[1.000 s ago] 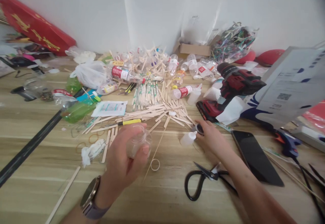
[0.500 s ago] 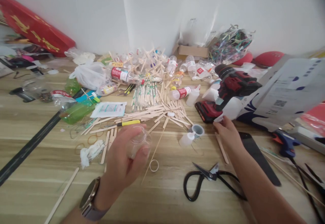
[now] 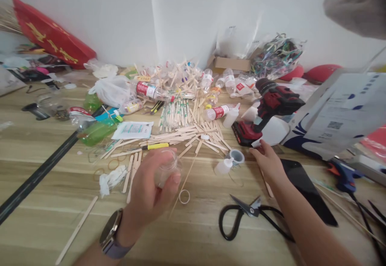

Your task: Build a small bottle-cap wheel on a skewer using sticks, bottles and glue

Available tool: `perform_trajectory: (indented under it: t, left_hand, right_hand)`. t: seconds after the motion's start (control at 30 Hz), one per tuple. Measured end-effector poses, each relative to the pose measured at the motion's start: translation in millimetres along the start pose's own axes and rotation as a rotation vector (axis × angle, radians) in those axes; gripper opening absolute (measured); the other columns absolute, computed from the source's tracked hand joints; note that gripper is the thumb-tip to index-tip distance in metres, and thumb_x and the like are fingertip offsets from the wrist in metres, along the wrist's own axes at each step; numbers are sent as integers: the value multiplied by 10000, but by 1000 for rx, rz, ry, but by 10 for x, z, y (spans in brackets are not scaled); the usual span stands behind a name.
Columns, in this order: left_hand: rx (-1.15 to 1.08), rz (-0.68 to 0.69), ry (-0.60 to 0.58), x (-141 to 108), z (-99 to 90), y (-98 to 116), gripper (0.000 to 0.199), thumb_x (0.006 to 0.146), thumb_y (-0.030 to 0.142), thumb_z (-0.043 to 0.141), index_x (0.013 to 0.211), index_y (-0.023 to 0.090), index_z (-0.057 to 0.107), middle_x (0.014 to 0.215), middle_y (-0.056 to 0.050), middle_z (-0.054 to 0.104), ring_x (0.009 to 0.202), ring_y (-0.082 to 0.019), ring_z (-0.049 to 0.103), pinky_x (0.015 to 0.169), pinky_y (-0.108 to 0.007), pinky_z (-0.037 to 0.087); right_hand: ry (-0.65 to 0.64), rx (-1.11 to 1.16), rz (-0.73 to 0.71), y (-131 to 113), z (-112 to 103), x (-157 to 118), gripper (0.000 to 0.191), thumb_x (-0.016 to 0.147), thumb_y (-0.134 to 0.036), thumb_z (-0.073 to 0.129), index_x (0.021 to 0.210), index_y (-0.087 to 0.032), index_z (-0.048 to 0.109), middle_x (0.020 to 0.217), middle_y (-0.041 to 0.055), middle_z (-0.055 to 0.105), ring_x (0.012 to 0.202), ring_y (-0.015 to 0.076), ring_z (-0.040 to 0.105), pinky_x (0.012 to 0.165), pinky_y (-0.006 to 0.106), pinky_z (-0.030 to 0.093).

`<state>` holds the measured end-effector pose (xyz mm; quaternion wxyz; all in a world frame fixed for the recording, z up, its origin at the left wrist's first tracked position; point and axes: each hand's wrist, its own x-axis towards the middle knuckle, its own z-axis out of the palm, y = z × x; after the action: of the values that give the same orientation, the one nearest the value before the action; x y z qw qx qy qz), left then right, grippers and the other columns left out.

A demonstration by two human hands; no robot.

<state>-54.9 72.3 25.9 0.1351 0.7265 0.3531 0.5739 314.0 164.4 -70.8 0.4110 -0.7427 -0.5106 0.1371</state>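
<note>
My left hand is wrapped round a clear plastic bottle, its round neck facing up between thumb and fingers. By the base of the red-and-black cordless drill, my right hand has its fingertips together on a small white piece, too blurred to name. Below that forearm lie black-handled scissors with parted blades. A white ring is on the table beside my left hand. Between the hands are a small white dropper bottle and a roll of tape.
Wooden craft sticks and plastic bottles pile up towards the wall. A yellow cutter lies behind my left hand. On the right are a dark phone-like slab, a glue gun and a printed white bag. A black bar crosses the left.
The view has shifted slightly, moving the scene rightward. My right hand has drawn a little left with the white piece. A blurred grey shape has come in at the top right.
</note>
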Motion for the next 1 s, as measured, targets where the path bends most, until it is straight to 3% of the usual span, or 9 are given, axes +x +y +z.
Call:
perform_trajectory:
  t: [0.2, 0.27, 0.37, 0.53, 0.7, 0.87, 1.0]
  left_hand:
    - [33, 21, 26, -21, -23, -2, 524, 803, 98, 641, 1277, 229, 461, 1203, -96, 618, 1090, -227, 614, 940, -406, 497]
    - [51, 36, 34, -24, -31, 3, 523, 798, 103, 647, 1271, 226, 461, 1199, -101, 620, 1085, -233, 620, 931, -411, 505]
    - [65, 57, 35, -23, -32, 11, 515, 798, 105, 646, 1265, 223, 463, 1178, -103, 626, 1066, -235, 629, 918, -413, 516]
    - [42, 57, 5, -34, -26, 16, 517, 811, 97, 627, 1277, 230, 449, 1201, -118, 607, 1089, -246, 614, 930, -451, 514]
    - [61, 75, 6, -24, -35, 14, 519, 810, 101, 617, 1280, 236, 443, 1187, -110, 611, 1067, -236, 614, 906, -426, 521]
    - [61, 81, 5, -34, -37, 30, 557, 807, 102, 614, 1307, 259, 423, 1184, -96, 610, 1066, -232, 609, 909, -422, 519]
    - [83, 55, 25, -65, -34, 39, 559, 811, 98, 602, 1306, 284, 420, 1190, -98, 611, 1071, -246, 614, 896, -436, 529]
  right_hand:
    - [64, -110, -43, -192, -159, -214, 542, 765, -410, 535, 1244, -162, 590, 1194, 166, 634, 1128, 344, 572, 951, 508, 431]
    - [41, -121, -106, -289, -192, -333, 527, 809, -434, 496, 1262, -177, 574, 1196, 157, 636, 1083, 329, 593, 922, 506, 445]
    - [-134, -108, -262, -444, -184, -490, 528, 811, -505, 535, 1251, -219, 594, 1202, 124, 661, 1039, 291, 627, 830, 414, 508]
    - [-335, -162, -424, -601, -78, -551, 438, 794, -413, 586, 1197, -256, 648, 1099, 88, 711, 979, 279, 657, 788, 406, 535]
    - [-350, -225, -488, -584, -28, -508, 422, 841, -372, 541, 1237, -244, 611, 1108, 103, 707, 1002, 289, 658, 829, 442, 530]
    - [-341, -283, -543, -512, -107, -545, 546, 824, -386, 556, 1348, -236, 512, 1284, 139, 622, 1160, 332, 593, 940, 514, 486]
    - [-288, -332, -608, -451, -176, -561, 526, 860, -419, 519, 1327, -179, 517, 1328, 181, 575, 1229, 340, 536, 1022, 534, 428]
